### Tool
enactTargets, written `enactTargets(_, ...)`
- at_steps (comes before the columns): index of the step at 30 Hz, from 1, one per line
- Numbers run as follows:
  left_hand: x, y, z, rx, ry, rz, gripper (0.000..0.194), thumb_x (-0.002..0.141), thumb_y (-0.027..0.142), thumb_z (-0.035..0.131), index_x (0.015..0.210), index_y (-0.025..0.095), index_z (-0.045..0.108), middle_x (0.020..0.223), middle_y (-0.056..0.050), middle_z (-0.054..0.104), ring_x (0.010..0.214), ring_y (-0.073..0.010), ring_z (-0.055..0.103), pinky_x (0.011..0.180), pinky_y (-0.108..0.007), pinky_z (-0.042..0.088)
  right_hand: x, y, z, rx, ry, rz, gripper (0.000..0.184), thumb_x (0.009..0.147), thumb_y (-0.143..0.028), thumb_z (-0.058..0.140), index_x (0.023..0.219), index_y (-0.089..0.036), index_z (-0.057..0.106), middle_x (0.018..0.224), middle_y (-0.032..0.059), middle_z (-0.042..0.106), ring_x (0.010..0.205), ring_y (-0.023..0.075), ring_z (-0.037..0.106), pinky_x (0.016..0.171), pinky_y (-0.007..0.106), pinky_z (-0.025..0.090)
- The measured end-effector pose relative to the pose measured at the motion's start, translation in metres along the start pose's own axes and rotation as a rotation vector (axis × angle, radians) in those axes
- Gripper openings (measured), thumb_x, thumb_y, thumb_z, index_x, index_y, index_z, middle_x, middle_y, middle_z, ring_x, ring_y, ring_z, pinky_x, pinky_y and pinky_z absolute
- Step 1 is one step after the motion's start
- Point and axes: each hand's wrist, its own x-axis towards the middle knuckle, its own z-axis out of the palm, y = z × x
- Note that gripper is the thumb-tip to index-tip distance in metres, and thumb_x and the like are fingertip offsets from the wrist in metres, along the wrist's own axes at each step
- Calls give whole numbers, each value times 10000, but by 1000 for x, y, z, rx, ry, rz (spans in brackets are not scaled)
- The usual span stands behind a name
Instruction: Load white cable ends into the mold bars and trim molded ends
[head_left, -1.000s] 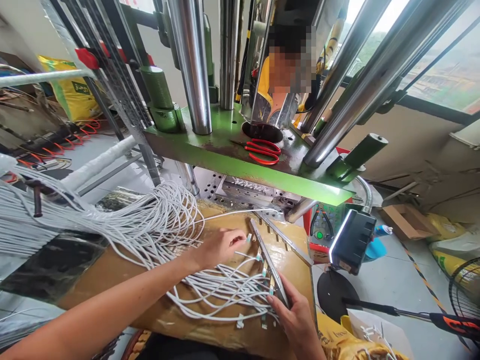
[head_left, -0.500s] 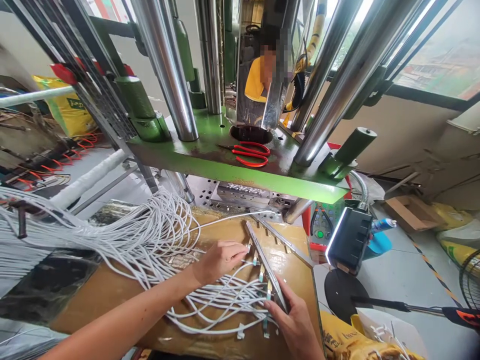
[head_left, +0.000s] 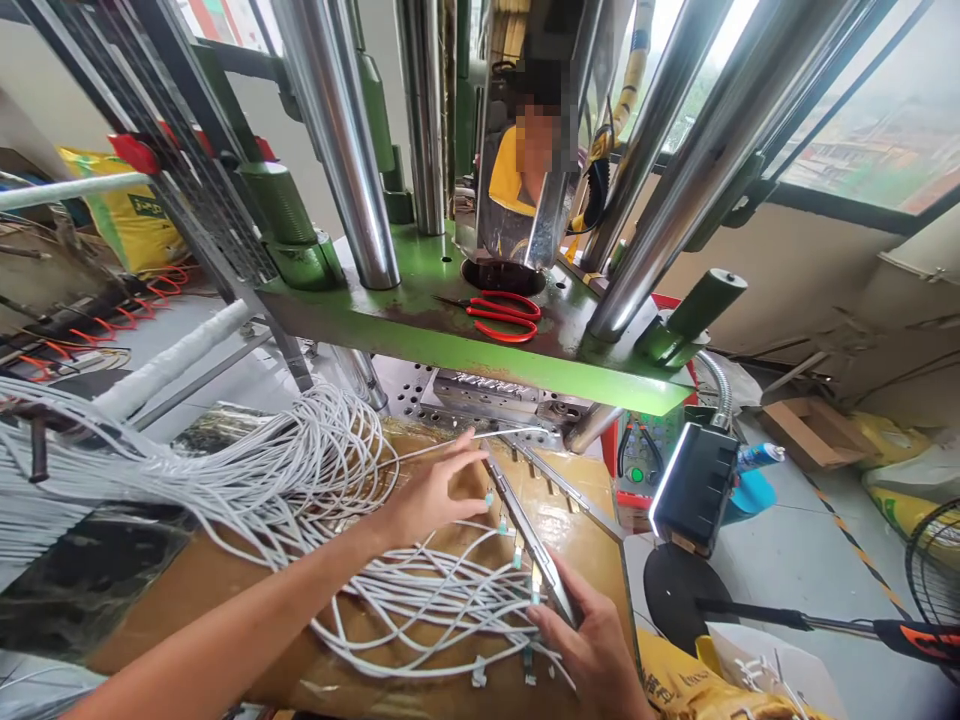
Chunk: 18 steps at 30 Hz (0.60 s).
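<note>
Cables (head_left: 420, 605) left of bar (head_left: 530, 530), scissors (head_left: 504, 314) behind, carton (head_left: 796, 436) right, seemingly on floor (head_left: 784, 535)

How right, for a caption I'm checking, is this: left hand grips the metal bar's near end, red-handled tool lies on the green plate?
Wrong hand: the head view shows the right hand gripping the metal bar by its near end; the rest stands.

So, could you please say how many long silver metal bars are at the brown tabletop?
2: one bar in the right hand, a second bar lying beyond it on the tabletop.
</note>
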Motion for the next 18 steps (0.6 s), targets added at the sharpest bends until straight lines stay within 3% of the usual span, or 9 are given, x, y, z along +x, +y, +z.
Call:
enactTargets(2, 6, -3, -23, -34, -60, -34, 648, 743, 305, 747, 1350, 269, 526, 1505, -85, 399, 1279, -268, 514, 1034, -377, 488, 11, -12, -6, -77, -42, -66, 621, 774, -374, 681, 1341, -153, 558, 1323, 101, 607, 1221, 289, 560, 1053, 367, 434)
enactTargets(3, 9, -5, -34, -27, -55, -23, 656, 737, 308, 746, 1353, 271, 525, 1497, -81, 404, 1276, -265, 516, 1039, -370, 486, 20, -18, -9, -125, -61, -104, 619, 779, -379, 683, 1345, -164, 554, 1323, 102, 608, 1218, 288, 563, 1047, 375, 440)
enactTargets(5, 17, -12, -52, 46, 50, 12, 608, 721, 296, 749, 1303, 265, 578, 1451, -79, 440, 1274, -266, 510, 1081, -387, 446, 46, -31, -12, -250, -53, -189, 584, 780, -392, 692, 1321, -202, 579, 1278, 100, 639, 1164, 282, 598, 1013, 400, 467)
enactTargets(7, 29, -20, -62, 131, 228, 12, 569, 695, 285, 763, 1245, 240, 624, 1371, -92, 496, 1264, -271, 506, 1120, -412, 396, 82, -42, -13, -406, 64, -294, 535, 761, -405, 709, 1259, -224, 630, 1156, 102, 694, 1048, 274, 649, 944, 420, 507)
enactTargets(11, 70, -44, -66, 164, 479, -153, 441, 675, 312, 766, 1082, 162, 692, 1113, -106, 647, 1143, -286, 571, 1063, -424, 444, 166, -60, -12, -566, 317, -456, 524, 781, -462, 659, 1208, -159, 650, 1068, 135, 692, 998, 271, 645, 898, 426, 516)
enactTargets(15, 114, -70, -62, 118, 486, -204, 263, 724, 313, 705, 948, 175, 708, 991, -63, 725, 1030, -259, 634, 988, -385, 494, 236, -72, -14, -630, 329, -499, 415, 863, -479, 578, 1155, -194, 651, 1094, 104, 696, 1010, 251, 637, 945, 429, 484)
enactTargets(18, 133, -85, -60, 89, 449, -169, 239, 721, 292, 698, 935, 187, 711, 1047, -56, 734, 1061, -254, 634, 1034, -372, 457, 267, -70, -18, -704, 332, -517, 357, 902, -435, 579, 1162, -193, 619, 1167, 87, 654, 1033, 225, 623, 942, 450, 486)
